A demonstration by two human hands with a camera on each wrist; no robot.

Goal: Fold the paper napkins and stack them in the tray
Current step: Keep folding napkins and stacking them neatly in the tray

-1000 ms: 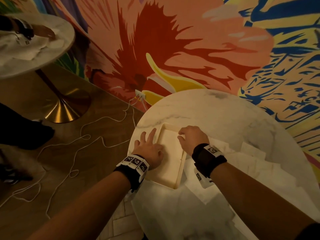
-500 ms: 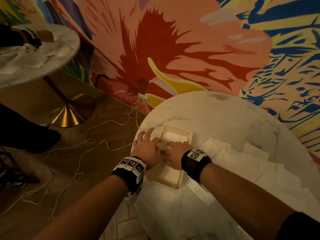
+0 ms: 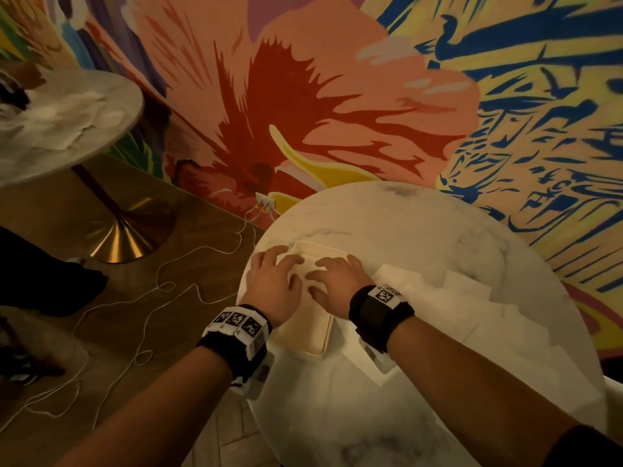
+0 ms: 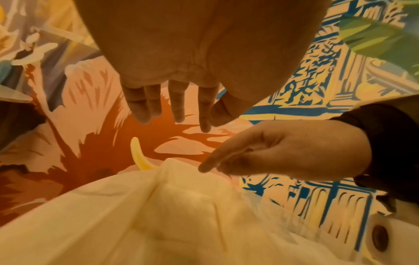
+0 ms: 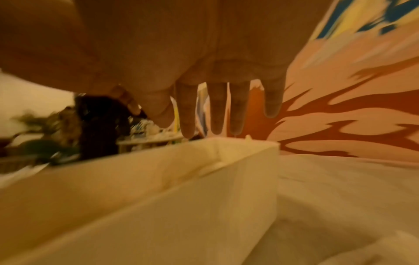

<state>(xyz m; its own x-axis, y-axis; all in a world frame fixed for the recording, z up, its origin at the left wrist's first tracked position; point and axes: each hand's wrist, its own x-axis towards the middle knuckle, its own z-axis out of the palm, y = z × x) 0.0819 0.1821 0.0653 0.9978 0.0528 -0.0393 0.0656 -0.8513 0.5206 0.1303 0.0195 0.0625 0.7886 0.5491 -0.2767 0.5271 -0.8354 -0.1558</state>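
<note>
A cream rectangular tray sits near the left edge of the round marble table. A folded white napkin lies inside it. My left hand lies across the tray's left rim, its fingers straight and spread. My right hand rests flat over the tray's middle, fingers straight above the tray wall. In the left wrist view its index finger touches the napkin. Neither hand holds anything. A loose heap of unfolded napkins lies to the right of the tray.
A second round table with napkins stands at upper left on a brass base. White cables trail over the wooden floor from a wall outlet. The painted wall runs close behind my table.
My right hand has slid left from the tray's far right corner to the middle of the tray, beside the left hand. The left hand has stayed at the tray's left rim.
</note>
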